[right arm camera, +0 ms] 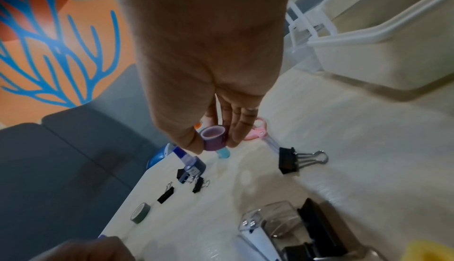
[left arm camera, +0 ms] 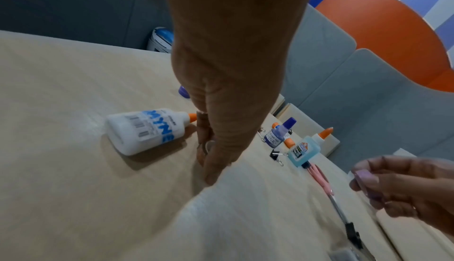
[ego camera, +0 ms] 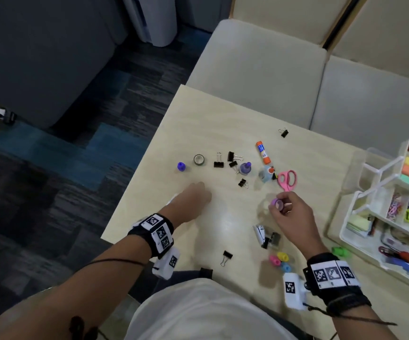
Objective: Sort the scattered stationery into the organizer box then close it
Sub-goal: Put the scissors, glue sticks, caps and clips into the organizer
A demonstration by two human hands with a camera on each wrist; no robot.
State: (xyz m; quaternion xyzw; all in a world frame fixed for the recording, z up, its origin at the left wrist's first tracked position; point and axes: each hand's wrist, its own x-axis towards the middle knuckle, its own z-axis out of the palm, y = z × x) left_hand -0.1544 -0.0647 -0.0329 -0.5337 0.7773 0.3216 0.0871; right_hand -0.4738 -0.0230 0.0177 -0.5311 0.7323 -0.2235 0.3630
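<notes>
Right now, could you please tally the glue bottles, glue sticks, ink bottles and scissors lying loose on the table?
Glue bottles: 2 (white bottle, blue bottle)
Glue stick: 1
Ink bottle: 1
Scissors: 1
Total: 5

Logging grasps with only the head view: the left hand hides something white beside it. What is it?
Observer: A white glue bottle lying on its side, orange cap toward the left hand, which is not gripping it.
Operator: And the purple-capped bottle past the binder clips?
Observer: The left wrist view shows its label reading INK.
</notes>
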